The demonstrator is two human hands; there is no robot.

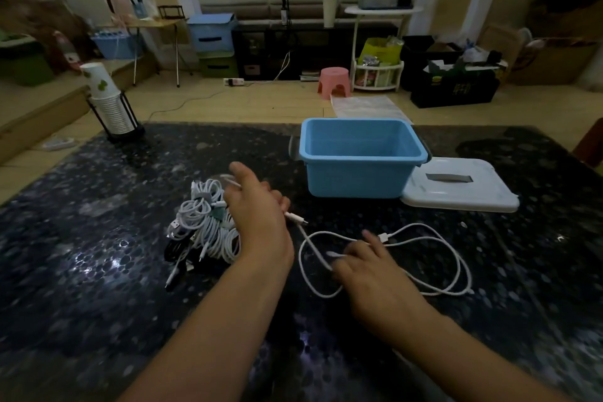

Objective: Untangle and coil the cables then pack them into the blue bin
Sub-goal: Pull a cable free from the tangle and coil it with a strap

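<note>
Cup stack (107, 101) in a black wire holder stands at the far left corner of the dark speckled table (98, 271). Right of it, nearer the middle, a pile of cables (204, 225) lies on the table: mostly white bundles, some wrapped with ties, plus at least one black cable at the pile's front left edge. Pile looks tangled together; exact cable count can't be told.

Left hand (256, 209) sits just over the right side of the pile, back of hand up, fingers curled round a white cable end; a connector (295, 218) sticks out past the fingers toward the right. How tightly it grips is blurred.

From that connector a loose white cable (434, 274) runs down and right, spread in wide open loops on the table, not coiled. Right hand (365, 268) rests on the left part of those loops, fingers bent down and spread over the strands near another plug; motion blur, so I can't tell if it pinches the cable or only touches it.

Beyond the hands, right of centre, blue bin (359, 179) stands upright, open, no cables inside. Touching or just beside its right side, a white lid (463, 192) lies flat on the table, grey handle slot up.
</note>
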